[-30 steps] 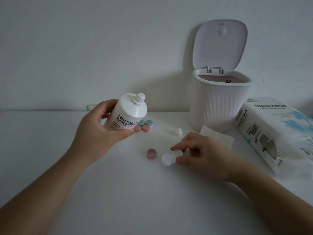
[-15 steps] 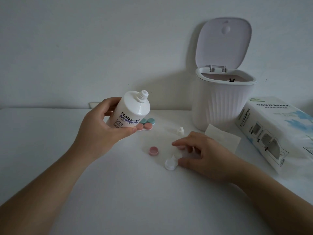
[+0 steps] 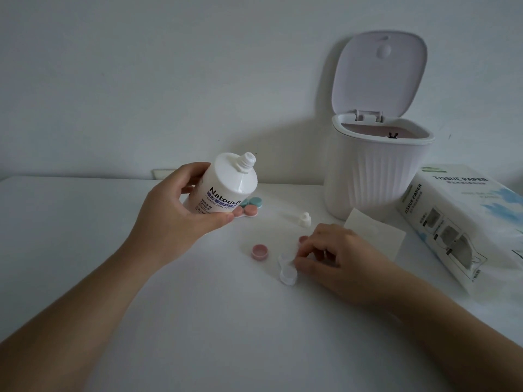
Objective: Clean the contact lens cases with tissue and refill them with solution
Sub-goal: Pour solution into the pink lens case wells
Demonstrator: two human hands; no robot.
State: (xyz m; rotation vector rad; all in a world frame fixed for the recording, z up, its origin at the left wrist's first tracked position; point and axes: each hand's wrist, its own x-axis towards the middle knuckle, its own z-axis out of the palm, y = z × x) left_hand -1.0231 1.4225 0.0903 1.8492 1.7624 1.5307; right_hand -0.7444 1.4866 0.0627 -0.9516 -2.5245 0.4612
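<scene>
My left hand (image 3: 181,219) grips a white bottle of lens solution (image 3: 226,185), uncapped and tilted with its nozzle up and to the right, above the table. An open clear lens case (image 3: 287,268) lies on the table with my right hand (image 3: 336,258) holding its right side with curled fingers. A pink cap (image 3: 259,252) lies just left of the case. A second pink cap (image 3: 302,239) peeks out at my right fingertips. The bottle's white cap (image 3: 305,219) stands behind it. A folded tissue (image 3: 376,236) lies partly under my right hand.
Two closed lens cases, one pink (image 3: 246,212) and one teal (image 3: 253,202), lie behind the bottle. A white ribbed bin (image 3: 376,176) with its lid up stands at the back right. A pack of tissue paper (image 3: 464,222) lies at the right edge of the white table (image 3: 85,236).
My right hand has drawn the clear case a little nearer and turned it so that its two cups lie one behind the other. The bottle in my left hand has barely moved.
</scene>
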